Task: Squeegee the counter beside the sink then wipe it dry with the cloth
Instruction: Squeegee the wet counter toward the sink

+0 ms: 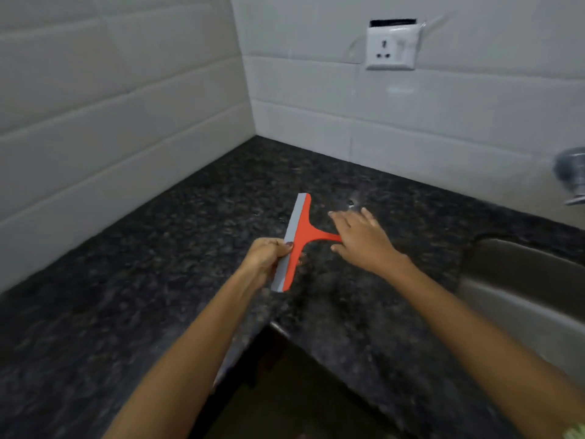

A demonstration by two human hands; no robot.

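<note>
One orange squeegee (299,239) with a grey blade sits over the dark speckled counter (158,248) in the corner of two white-tiled walls, held between two hands: the left hand (269,256) is clamped on the blade's lower half, while the right hand (361,237) lies over the handle's end with fingers spread, so whether it grips is unclear. One sink (522,289) lies at the right, its contents out of sight. One tap (571,177) and one wall socket (392,47) are also visible.

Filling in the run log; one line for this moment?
left hand: grips squeegee blade | right hand: open on handle | counter: squeegee over it
</note>
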